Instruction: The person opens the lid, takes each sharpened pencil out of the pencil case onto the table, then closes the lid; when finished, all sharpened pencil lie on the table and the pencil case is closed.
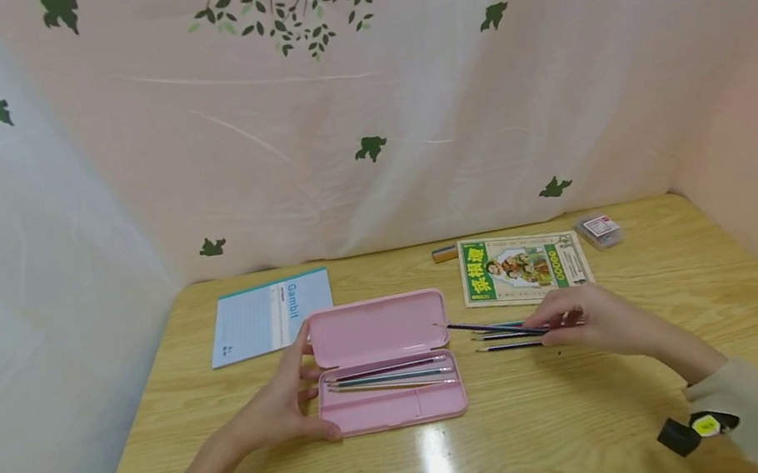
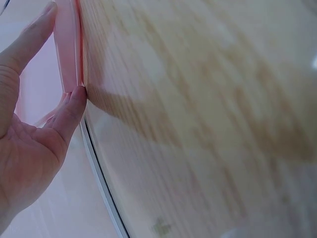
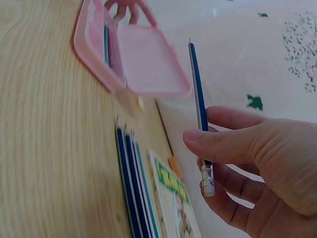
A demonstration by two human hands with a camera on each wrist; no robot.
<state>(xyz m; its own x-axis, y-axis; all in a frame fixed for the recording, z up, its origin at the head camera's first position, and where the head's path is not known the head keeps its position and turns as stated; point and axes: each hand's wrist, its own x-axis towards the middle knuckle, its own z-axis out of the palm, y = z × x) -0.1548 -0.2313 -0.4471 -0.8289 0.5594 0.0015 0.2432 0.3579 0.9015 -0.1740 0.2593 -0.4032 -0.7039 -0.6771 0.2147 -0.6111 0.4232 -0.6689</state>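
A pink pencil case lies with its lid raised on the wooden table. Several pencils lie in its rear compartment. My left hand holds the case at its left side, thumb on the front corner and fingers against the lid side. Between thumb and fingers, my right hand pinches a dark blue pencil near its white eraser end, the tip pointing toward the case. Beneath that hand, several more pencils lie side by side on the table.
At the back left lies a blue notebook, partly behind the lid. An illustrated booklet lies behind the loose pencils. A small orange and grey block is at its left, and a clear little box at its right. Curtain surrounds the table.
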